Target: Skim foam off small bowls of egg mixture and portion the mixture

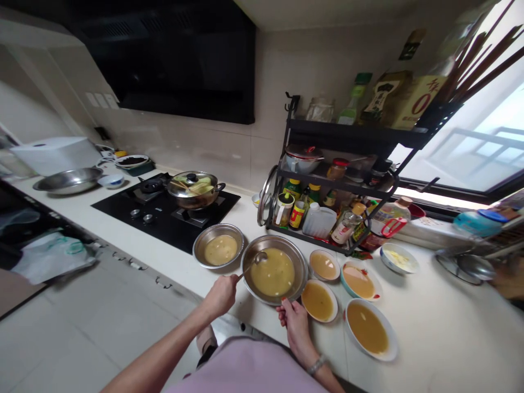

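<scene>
My left hand [221, 296] is closed round the handle of a metal spoon [261, 256]. The spoon's head reaches over the large metal bowl [303, 267], which holds a yellowish soup-like liquid with pale bits. At the near rim of that bowl is my right hand [295, 327], its fingers curled and pinching the edge. Just left stands a smaller metal bowl [197, 251] of similar liquid. To the right are several bowls of brownish liquid, among them a white one [336, 305] touching or nearly touching the large bowl and a bigger oval one [392, 346].
A lidded pot [193, 199] with something green inside sits on the black stove [123, 204]. Behind the bowls rises a black rack [352, 131] of bottles and jars. A bowl of pale pieces [399, 257] and a metal ladle [477, 267] lie farther right; a metal basin [69, 180] far left.
</scene>
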`<action>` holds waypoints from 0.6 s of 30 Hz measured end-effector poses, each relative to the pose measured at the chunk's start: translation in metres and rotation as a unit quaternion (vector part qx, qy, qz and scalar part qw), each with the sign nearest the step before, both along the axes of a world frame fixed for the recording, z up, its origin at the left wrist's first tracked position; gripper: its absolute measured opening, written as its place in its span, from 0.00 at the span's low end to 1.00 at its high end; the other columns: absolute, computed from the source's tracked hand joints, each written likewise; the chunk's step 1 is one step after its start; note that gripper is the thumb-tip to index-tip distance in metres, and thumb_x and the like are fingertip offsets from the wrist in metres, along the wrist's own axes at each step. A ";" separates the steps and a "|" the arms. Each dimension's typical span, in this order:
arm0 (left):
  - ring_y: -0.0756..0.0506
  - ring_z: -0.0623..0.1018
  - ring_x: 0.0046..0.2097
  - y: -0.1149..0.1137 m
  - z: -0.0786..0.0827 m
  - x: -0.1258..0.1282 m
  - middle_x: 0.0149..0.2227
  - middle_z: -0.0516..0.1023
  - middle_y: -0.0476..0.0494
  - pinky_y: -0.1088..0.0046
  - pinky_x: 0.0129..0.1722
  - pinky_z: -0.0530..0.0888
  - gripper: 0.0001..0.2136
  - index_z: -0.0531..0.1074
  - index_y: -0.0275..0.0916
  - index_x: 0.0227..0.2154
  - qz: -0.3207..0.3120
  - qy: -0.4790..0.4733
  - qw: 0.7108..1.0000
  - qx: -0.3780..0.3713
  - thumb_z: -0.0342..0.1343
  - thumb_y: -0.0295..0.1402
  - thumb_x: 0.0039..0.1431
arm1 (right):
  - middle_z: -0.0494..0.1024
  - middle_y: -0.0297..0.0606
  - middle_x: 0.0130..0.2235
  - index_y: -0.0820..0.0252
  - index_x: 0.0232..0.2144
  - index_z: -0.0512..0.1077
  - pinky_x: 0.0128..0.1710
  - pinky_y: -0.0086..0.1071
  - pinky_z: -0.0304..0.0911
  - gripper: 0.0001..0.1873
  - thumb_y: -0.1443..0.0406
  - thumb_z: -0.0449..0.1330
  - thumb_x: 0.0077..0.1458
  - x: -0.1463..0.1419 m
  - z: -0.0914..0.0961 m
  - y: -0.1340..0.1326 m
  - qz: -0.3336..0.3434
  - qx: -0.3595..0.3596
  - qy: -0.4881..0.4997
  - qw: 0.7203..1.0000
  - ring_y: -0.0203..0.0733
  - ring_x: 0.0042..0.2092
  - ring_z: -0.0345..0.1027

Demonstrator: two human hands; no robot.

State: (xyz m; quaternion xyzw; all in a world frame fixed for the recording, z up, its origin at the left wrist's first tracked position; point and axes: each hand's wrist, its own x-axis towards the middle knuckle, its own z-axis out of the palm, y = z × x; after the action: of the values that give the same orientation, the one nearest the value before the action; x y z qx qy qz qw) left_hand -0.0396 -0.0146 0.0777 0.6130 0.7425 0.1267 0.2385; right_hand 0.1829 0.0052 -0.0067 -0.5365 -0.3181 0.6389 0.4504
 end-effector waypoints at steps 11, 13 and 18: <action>0.60 0.48 0.14 -0.005 0.020 -0.014 0.14 0.62 0.57 0.79 0.16 0.41 0.10 0.66 0.34 0.27 0.231 -0.523 0.807 -0.148 0.59 0.36 0.46 | 0.72 0.36 0.20 0.60 0.18 0.65 0.17 0.26 0.49 0.20 0.51 0.65 0.38 -0.001 0.002 -0.002 -0.003 0.005 -0.001 1.000 0.32 0.19 0.59; 0.61 0.47 0.14 -0.009 0.024 -0.018 0.14 0.62 0.57 0.80 0.16 0.40 0.11 0.67 0.34 0.27 0.238 -0.549 0.789 -0.142 0.60 0.34 0.44 | 0.72 0.36 0.20 0.60 0.19 0.65 0.17 0.26 0.50 0.21 0.50 0.66 0.37 0.000 0.002 -0.002 -0.002 0.006 -0.004 1.000 0.32 0.19 0.59; 0.61 0.46 0.15 -0.020 0.036 -0.039 0.15 0.62 0.57 0.81 0.16 0.39 0.12 0.68 0.33 0.31 0.255 -0.594 0.756 -0.107 0.60 0.32 0.42 | 0.72 0.36 0.20 0.60 0.19 0.64 0.17 0.26 0.50 0.21 0.50 0.66 0.37 0.000 0.001 -0.001 0.000 0.003 -0.005 1.000 0.32 0.19 0.59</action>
State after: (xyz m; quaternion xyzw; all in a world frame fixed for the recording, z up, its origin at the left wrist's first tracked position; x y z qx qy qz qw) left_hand -0.0790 -0.0349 0.1139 0.1734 0.5893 0.4406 0.6547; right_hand 0.1832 0.0037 -0.0054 -0.5386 -0.3221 0.6353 0.4500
